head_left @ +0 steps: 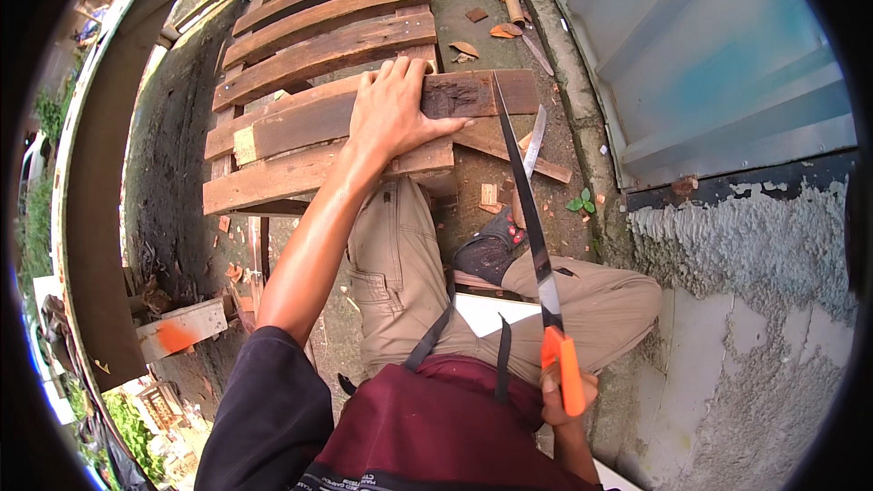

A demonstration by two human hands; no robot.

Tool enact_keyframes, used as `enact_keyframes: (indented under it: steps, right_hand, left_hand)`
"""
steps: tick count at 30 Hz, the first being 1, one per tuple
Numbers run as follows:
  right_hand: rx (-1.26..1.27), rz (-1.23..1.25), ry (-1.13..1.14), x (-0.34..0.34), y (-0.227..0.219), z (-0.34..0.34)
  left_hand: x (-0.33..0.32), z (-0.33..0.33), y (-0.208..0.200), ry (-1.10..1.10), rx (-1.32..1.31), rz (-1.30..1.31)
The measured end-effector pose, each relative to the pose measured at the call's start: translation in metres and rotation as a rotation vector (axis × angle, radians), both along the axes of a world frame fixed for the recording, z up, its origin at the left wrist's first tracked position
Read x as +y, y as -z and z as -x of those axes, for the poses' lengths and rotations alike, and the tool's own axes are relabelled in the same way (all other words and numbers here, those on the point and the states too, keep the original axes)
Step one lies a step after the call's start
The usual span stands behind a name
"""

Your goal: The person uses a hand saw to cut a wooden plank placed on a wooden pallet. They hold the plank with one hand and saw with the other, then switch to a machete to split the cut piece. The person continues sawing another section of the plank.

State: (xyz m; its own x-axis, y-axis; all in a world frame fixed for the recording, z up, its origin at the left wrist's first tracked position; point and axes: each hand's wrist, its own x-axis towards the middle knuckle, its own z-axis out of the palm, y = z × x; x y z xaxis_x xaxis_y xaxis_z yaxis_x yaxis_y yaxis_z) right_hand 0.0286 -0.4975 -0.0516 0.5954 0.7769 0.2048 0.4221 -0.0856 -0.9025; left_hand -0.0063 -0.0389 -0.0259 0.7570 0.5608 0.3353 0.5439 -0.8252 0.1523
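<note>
My left hand (pixel 391 114) lies spread over a brown wooden plank (pixel 309 123), pressing on it with the thumb stretched to the right. This plank lies on a slatted wooden frame (pixel 336 36), and its darker right end juts past the other slats. My right hand (pixel 573 395) is closed around the orange handle of a hand saw (pixel 536 227). The long dark blade points away from me, its tip over the plank's jutting end. I cannot tell whether the teeth touch the wood.
A bare blade (pixel 536 141) and a loose wood strip (pixel 518 156) lie right of the frame. Wood offcuts (pixel 489 195) and dry leaves (pixel 464 48) litter the concrete. A metal panel (pixel 700 45) and rough wall (pixel 746 245) bound the right; a large wooden frame (pixel 95 173) stands left.
</note>
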Motion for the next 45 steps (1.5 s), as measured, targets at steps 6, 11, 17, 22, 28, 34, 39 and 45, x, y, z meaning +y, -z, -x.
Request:
enact_keyframes:
  steps: [6, 11, 17, 22, 28, 34, 39, 45]
  right_hand:
    - [-0.137, 0.032, -0.107, 0.010, -0.055, -0.008]
    - [-0.308, -0.098, -0.092, 0.033, -0.056, -0.024]
    - [-0.348, -0.443, 0.039, 0.070, -0.035, -0.044]
    - [-0.390, -0.239, 0.164, 0.081, 0.008, -0.075]
    - [-0.317, 0.004, 0.255, 0.093, 0.110, -0.134]
    - [-0.369, 0.270, 0.267, 0.090, 0.149, -0.155]
    - [-0.230, 0.222, 0.287, 0.090, 0.161, -0.146]
    - [-0.171, 0.220, 0.280, 0.085, 0.168, -0.150]
  left_hand:
    - [0.010, -0.013, -0.011, 0.036, 0.100, 0.058]
    - [0.022, -0.034, -0.049, -0.022, 0.130, 0.118]
    - [0.056, -0.045, -0.139, -0.026, -0.008, 0.483]
    - [0.049, -0.029, -0.158, 0.013, -0.130, 0.560]
    - [0.013, -0.017, -0.185, 0.076, -0.146, 0.718]
    - [-0.029, -0.019, -0.196, 0.132, -0.244, 1.018]
    - [-0.058, -0.021, -0.187, 0.099, -0.270, 0.881]
    - [-0.073, -0.036, -0.194, 0.117, -0.067, 0.467]
